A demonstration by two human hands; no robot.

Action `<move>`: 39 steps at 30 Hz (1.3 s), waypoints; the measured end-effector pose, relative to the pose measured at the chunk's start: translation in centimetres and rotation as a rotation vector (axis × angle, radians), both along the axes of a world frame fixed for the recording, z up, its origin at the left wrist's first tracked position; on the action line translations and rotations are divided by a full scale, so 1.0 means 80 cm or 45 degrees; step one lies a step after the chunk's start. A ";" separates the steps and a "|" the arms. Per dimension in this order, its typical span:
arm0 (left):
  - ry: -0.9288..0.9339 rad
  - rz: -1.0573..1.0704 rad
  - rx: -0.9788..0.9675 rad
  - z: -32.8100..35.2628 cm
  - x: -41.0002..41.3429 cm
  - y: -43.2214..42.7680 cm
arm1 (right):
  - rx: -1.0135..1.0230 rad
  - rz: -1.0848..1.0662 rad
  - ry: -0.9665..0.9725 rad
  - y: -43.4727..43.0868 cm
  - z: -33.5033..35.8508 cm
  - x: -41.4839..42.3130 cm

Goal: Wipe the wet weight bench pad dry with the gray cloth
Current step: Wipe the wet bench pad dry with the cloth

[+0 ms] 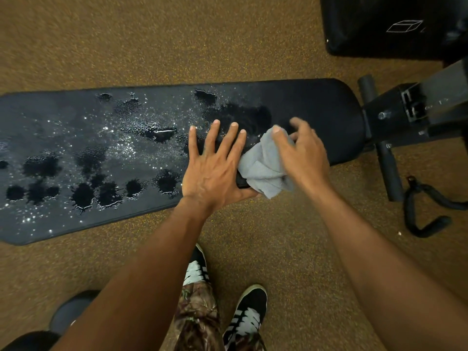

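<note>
Head view: our left hand (212, 171) lies on the wet bench pad (76, 138), grip spread flat; our right hand (301, 153) curls its grip over the gray cloth (263, 168) at the pad's near edge.

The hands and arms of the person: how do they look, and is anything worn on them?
No sleeve shows on the left arm or the right arm; both are bare. The left hand has no glove, ring or watch. The right hand is also ungloved, with a bare wrist; it is blurred, so a ring cannot be ruled out.
</note>
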State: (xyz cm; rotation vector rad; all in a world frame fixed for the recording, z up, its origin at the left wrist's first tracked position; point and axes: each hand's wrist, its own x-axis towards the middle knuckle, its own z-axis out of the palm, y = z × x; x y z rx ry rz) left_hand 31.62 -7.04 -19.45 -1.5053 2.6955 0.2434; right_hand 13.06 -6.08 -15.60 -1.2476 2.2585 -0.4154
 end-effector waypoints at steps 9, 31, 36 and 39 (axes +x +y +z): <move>-0.031 0.006 0.013 0.003 -0.001 0.000 | -0.112 0.180 -0.356 -0.023 0.020 -0.033; -0.045 0.029 -0.009 0.001 -0.003 0.001 | -0.060 0.215 0.451 0.015 -0.056 0.044; -0.075 0.015 -0.008 0.000 -0.003 0.001 | -0.156 0.380 0.437 -0.030 -0.057 0.036; -0.082 0.018 -0.001 0.000 -0.003 0.000 | -0.178 0.565 0.424 -0.028 -0.052 0.027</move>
